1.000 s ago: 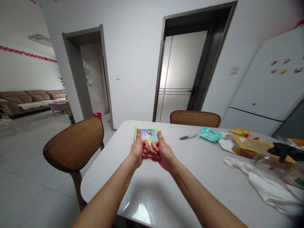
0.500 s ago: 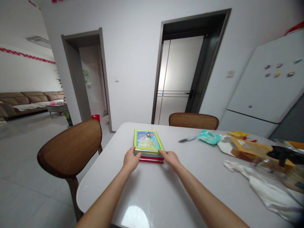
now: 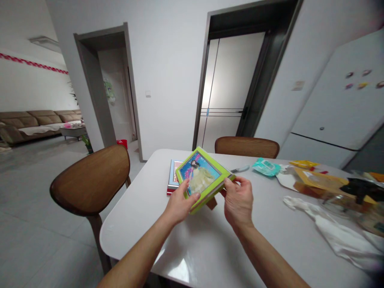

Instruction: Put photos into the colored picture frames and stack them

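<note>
A yellow-green picture frame (image 3: 227,175) with a picture of a figure in a pale gown is held tilted above the table. My left hand (image 3: 179,203) grips its lower left edge, thumb on the front. At its right corner my right hand (image 3: 239,200) is closed on it, thumb on the front and fingers behind. A brown flap, apparently the frame's stand (image 3: 211,203), sticks out underneath. Behind and left of it, a light blue frame (image 3: 172,179) lies on a red one (image 3: 169,192) on the table, both partly hidden.
On the white table (image 3: 135,224) lie a knife (image 3: 241,169), a teal wipes packet (image 3: 266,167), a white cloth (image 3: 325,228) and a brown cardboard package (image 3: 318,183). Wooden chairs stand at the left (image 3: 90,180) and far side (image 3: 247,147).
Both hands have lifted the yellow-green frame off the stack, turned it and brought it right and nearer. The light blue frame beneath has come into view.
</note>
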Action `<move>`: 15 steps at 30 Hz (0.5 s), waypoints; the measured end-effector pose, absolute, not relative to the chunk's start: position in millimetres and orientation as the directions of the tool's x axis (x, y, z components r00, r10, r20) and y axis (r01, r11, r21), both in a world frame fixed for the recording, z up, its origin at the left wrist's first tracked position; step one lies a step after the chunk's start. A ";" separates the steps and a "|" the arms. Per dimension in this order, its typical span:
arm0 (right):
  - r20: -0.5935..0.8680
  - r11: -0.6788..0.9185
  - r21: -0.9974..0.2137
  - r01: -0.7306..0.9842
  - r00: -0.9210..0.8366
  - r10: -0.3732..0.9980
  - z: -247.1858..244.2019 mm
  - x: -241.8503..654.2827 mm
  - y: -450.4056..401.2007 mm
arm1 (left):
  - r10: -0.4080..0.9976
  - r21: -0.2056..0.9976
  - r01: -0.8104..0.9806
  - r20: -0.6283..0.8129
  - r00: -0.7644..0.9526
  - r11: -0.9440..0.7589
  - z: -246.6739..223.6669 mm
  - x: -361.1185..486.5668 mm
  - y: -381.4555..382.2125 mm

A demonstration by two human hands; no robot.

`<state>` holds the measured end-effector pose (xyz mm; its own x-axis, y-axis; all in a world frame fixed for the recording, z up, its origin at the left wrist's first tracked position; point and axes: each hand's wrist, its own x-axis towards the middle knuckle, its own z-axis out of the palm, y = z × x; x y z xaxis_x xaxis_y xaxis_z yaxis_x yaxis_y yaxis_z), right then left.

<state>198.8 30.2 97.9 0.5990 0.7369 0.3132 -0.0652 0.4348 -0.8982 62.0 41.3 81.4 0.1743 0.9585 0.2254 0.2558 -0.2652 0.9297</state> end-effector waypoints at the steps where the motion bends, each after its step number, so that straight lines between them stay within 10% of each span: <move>1: 0.358 0.486 -0.872 -0.064 0.594 0.720 101.3 196.5 16.2 | 0.951 0.946 0.169 0.241 0.195 -0.275 87.1 65.5 36.1; 7: 0.740 0.687 -0.672 0.276 0.244 0.626 100.2 183.8 -60.9 | 0.951 0.909 -0.415 0.165 0.260 -0.044 120.7 61.3 -10.0; 15: 0.874 0.893 -0.101 0.439 -0.390 0.291 73.3 177.7 -90.1 | 0.931 0.821 -0.526 -0.017 0.363 0.220 88.6 25.6 -46.4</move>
